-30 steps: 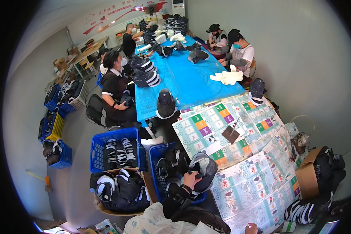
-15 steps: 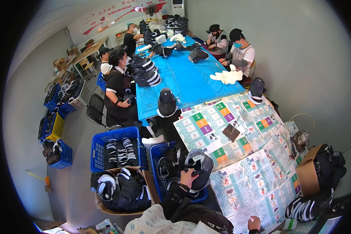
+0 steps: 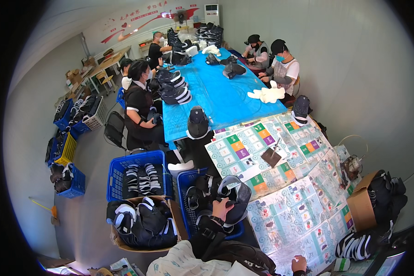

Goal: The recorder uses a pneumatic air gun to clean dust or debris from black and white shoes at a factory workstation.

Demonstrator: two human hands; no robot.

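My left hand (image 3: 222, 209) is closed on the edge of a dark shoe upper (image 3: 240, 211) with a grey lining. This upper is tilted above a blue crate (image 3: 184, 214) that holds more dark shoe uppers (image 3: 198, 195). At the bottom right, my right hand (image 3: 299, 263) has its fingers curled by the near edge of the table's printed paper sheets (image 3: 303, 216). A small whitish bit shows at its fingertips, too small to name. A brown flat piece with a thin stick (image 3: 271, 158) lies farther up on the sheets.
Left of me stand a cardboard box (image 3: 177, 221) of dark shoes and another blue crate (image 3: 116, 177). At right are a cardboard box (image 3: 359, 209) and a dark shoe (image 3: 301, 109). Co-workers sit along a blue-covered table (image 3: 216, 96) bearing shoes and white forms (image 3: 267, 94).
The view has shifted slightly. My hands keep their places, the left one still on the shoe upper. At the far left of the table, co-workers and the dark shoes near them have moved a little.
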